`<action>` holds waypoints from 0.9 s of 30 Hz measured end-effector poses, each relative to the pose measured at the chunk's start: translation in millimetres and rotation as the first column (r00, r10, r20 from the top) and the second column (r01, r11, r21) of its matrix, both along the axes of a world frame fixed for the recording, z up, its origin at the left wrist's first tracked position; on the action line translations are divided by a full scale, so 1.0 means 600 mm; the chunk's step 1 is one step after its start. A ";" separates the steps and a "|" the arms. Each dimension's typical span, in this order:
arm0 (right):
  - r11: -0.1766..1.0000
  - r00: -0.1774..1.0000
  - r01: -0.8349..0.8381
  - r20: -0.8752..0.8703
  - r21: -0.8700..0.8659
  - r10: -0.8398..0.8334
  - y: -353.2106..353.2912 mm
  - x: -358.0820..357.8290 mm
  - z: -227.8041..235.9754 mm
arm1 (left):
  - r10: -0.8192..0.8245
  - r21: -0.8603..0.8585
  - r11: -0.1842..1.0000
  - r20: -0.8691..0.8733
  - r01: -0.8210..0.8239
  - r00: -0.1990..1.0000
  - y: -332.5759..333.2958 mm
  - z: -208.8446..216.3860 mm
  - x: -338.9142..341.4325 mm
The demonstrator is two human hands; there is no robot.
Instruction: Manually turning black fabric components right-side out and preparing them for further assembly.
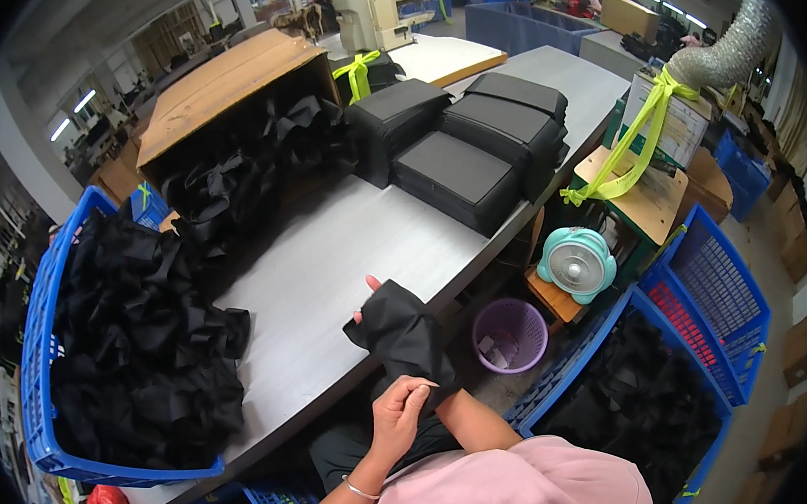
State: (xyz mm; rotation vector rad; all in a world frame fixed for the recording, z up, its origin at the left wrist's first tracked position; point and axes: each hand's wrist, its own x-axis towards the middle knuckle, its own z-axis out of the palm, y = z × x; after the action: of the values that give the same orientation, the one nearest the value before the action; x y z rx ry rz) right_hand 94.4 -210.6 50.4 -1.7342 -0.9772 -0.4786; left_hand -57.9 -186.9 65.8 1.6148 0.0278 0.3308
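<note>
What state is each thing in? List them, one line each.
Left hand: pinching the black fabric piece's edge.
Right hand: inside the fabric piece, fingertips poking out.
Black fabric piece: pulled over the right hand, at the table edge.
Cardboard box: on its side, open, black fabric spilling out.
Left blue basket: heaped full.
Purple bin: nearly empty.
Black bags: stacked, closed.

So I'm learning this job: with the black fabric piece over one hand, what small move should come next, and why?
Probably tug the black fabric piece further along with the left hand. That hand pinches its near edge, and only the right hand's fingertips poke out the far end over the grey table, so the piece seems only partly drawn on.
</note>
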 end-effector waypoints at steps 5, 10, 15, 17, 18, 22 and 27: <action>0.898 0.897 -0.246 -0.266 0.363 0.354 -0.005 0.016 -0.059 | -0.018 -0.007 1.000 -0.052 0.018 0.998 -0.024 -0.014 0.006; 0.482 0.021 0.217 -0.498 0.849 0.867 -0.003 -0.002 -0.057 | -0.070 0.026 0.997 -0.061 0.072 0.996 -0.046 -0.020 0.002; 0.481 0.000 0.336 -0.511 0.809 0.859 0.006 0.017 -0.097 | -0.009 0.094 0.996 -0.038 0.013 0.999 -0.053 -0.018 0.005; 0.527 0.255 0.121 -0.540 0.841 0.802 0.000 0.030 -0.145 | 0.118 0.180 0.975 0.062 -0.127 0.991 -0.044 -0.013 0.021; 0.367 0.135 0.201 -0.397 0.908 0.908 -0.019 0.004 -0.124 | 0.229 0.327 0.904 0.174 -0.276 0.958 -0.021 -0.006 0.041; 0.870 0.612 -0.023 -0.681 0.493 0.402 0.040 -0.117 -0.166 | 0.585 0.215 0.776 0.109 -0.594 0.804 0.103 -0.044 0.128; 0.890 0.615 -0.374 -0.650 0.259 0.447 -0.021 -0.179 -0.043 | 0.624 -0.011 0.781 0.031 -0.624 0.781 0.258 -0.088 0.157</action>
State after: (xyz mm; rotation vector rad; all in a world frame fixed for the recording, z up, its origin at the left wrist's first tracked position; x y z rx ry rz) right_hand -13.1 -223.2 24.5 -1.3475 -0.7277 0.4255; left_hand 36.0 -32.1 13.1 1.5628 0.5546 0.8730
